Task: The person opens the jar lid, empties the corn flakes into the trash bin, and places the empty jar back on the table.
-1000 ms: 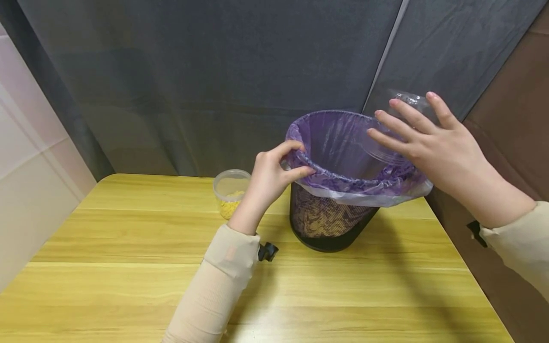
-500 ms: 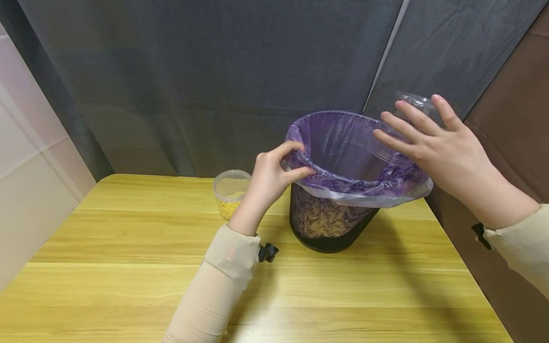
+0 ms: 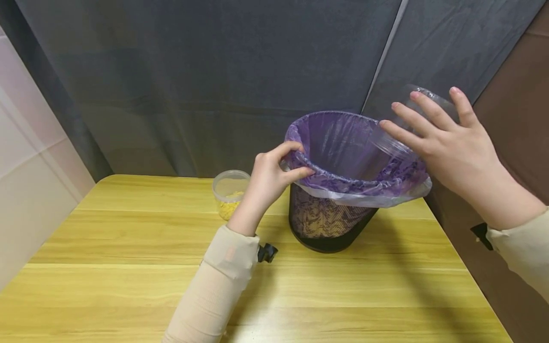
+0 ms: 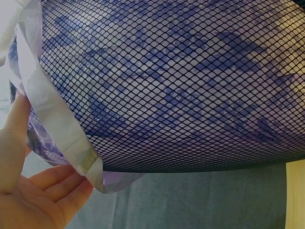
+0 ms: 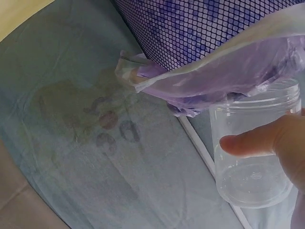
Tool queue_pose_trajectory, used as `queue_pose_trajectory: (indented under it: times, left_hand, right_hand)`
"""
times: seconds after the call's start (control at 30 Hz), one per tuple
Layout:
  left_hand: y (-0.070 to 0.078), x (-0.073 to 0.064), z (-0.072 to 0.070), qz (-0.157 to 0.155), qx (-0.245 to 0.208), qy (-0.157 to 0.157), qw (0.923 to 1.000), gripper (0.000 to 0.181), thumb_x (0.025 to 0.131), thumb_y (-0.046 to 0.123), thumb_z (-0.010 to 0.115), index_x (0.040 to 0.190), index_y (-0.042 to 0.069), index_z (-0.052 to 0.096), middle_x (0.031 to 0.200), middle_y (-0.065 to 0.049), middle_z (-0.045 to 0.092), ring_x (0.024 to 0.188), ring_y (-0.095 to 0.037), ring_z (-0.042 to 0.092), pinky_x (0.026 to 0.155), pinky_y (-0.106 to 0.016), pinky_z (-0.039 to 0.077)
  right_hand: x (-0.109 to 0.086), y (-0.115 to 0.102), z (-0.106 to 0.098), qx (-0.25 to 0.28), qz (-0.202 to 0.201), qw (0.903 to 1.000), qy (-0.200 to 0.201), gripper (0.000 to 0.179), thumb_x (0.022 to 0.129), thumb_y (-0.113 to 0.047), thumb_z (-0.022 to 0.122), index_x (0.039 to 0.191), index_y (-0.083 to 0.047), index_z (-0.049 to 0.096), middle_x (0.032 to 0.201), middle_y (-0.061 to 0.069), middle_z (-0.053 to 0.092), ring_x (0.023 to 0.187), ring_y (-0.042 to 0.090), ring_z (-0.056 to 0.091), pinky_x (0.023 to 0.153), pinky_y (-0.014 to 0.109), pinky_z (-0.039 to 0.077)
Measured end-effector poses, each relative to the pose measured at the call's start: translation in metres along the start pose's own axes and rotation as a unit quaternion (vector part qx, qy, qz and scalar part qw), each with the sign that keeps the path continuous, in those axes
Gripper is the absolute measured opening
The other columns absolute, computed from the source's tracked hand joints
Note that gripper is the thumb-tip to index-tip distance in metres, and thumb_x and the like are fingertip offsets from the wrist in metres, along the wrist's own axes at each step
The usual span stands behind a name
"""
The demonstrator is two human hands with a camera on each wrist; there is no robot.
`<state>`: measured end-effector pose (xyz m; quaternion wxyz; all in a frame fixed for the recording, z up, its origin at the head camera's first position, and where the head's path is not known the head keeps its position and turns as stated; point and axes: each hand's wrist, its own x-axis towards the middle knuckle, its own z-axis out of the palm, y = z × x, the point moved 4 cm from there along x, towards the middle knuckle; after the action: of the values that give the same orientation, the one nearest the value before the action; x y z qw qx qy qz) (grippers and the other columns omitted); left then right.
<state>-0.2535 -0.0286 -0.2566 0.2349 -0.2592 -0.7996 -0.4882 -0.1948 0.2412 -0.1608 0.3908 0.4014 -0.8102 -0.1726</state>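
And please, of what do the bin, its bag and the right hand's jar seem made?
Bin: matte-looking black mesh, coated metal or plastic; its open weave leaves both possible.
Bag: thin, glossy purple plastic film, wrinkled and catching light.
Jar: smooth, clear, probably plastic, with glints and see-through walls.

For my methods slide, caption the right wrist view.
The right hand holds a clear plastic jar, its open mouth beside the purple liner of a black mesh bin.
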Motion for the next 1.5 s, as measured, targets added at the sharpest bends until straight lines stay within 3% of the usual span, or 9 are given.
queue_pose_trajectory:
  times: [0.1, 0.37, 0.67, 0.9, 1.1, 1.33, 1.5]
  left_hand:
    - [0.0, 0.0, 0.0, 0.001, -0.003, 0.001, 1.0, 0.039, 0.072, 0.024, 0.085, 0.104, 0.012, 0.068, 0.092, 0.001, 0.068, 0.076, -0.02, 0.057, 0.072, -0.036, 0.048]
    - [0.0, -0.001, 0.001, 0.002, -0.008, -0.002, 1.0, 0.039, 0.072, 0.024, 0.085, 0.105, 0.012, 0.068, 0.093, 0.002, 0.069, 0.075, -0.02, 0.056, 0.071, -0.036, 0.048]
    - [0.0, -0.001, 0.0, -0.002, -0.005, 0.001, 1.0, 0.037, 0.072, 0.024, 0.085, 0.103, 0.014, 0.068, 0.091, 0.001, 0.068, 0.078, -0.019, 0.058, 0.074, -0.039, 0.049]
    - [0.0, -0.001, 0.0, -0.001, -0.003, 0.003, 1.0, 0.037, 0.072, 0.024, 0.085, 0.103, 0.014, 0.067, 0.091, 0.001, 0.068, 0.078, -0.019, 0.058, 0.075, -0.039, 0.049]
    - [0.0, -0.001, 0.0, 0.0, -0.009, 0.001, 1.0, 0.038, 0.072, 0.023, 0.085, 0.104, 0.013, 0.068, 0.092, 0.0, 0.068, 0.077, -0.025, 0.057, 0.073, -0.041, 0.049]
    - [0.001, -0.001, 0.0, 0.002, -0.003, 0.001, 1.0, 0.039, 0.073, 0.024, 0.084, 0.105, 0.011, 0.068, 0.094, 0.001, 0.069, 0.076, -0.018, 0.056, 0.074, -0.039, 0.049]
    - [0.001, -0.001, 0.0, 0.0, 0.0, 0.0, 1.0, 0.038, 0.072, 0.024, 0.084, 0.105, 0.013, 0.067, 0.094, 0.0, 0.068, 0.076, -0.021, 0.056, 0.072, -0.038, 0.048]
  right_hand:
    - [0.0, 0.001, -0.001, 0.001, 0.007, 1.0, 0.006, 0.078, 0.075, 0.018, 0.048, 0.144, -0.02, 0.039, 0.15, 0.009, 0.035, 0.139, 0.031, 0.024, 0.11, 0.056, 0.006]
    - [0.0, 0.003, -0.005, -0.008, 0.041, 0.9965, 0.073, 0.066, 0.078, 0.011, 0.045, 0.138, -0.018, 0.047, 0.139, 0.01, 0.047, 0.134, 0.031, 0.033, 0.11, 0.055, 0.01]
    - [-0.009, 0.014, -0.006, 0.0, 0.096, 0.9937, 0.058, 0.083, 0.064, 0.005, 0.062, 0.141, -0.019, 0.042, 0.142, 0.013, 0.043, 0.137, 0.032, 0.028, 0.109, 0.057, 0.008]
    - [-0.018, 0.022, -0.003, -0.001, 0.157, 0.9874, 0.02, 0.099, 0.052, 0.003, 0.077, 0.141, -0.018, 0.04, 0.144, 0.014, 0.04, 0.138, 0.032, 0.025, 0.109, 0.058, 0.007]
    - [-0.025, 0.026, -0.001, 0.001, 0.193, 0.9803, 0.043, 0.094, 0.055, -0.002, 0.079, 0.141, -0.014, 0.042, 0.139, 0.016, 0.044, 0.135, 0.034, 0.03, 0.108, 0.058, 0.011]
    - [-0.03, 0.027, 0.0, 0.006, 0.219, 0.9731, 0.07, 0.087, 0.058, -0.007, 0.078, 0.138, -0.011, 0.046, 0.136, 0.018, 0.047, 0.127, 0.04, 0.037, 0.107, 0.057, 0.014]
    - [-0.034, 0.028, 0.002, 0.018, 0.235, 0.9685, 0.08, 0.082, 0.061, -0.015, 0.077, 0.136, -0.009, 0.047, 0.132, 0.021, 0.049, 0.122, 0.045, 0.039, 0.104, 0.059, 0.017]
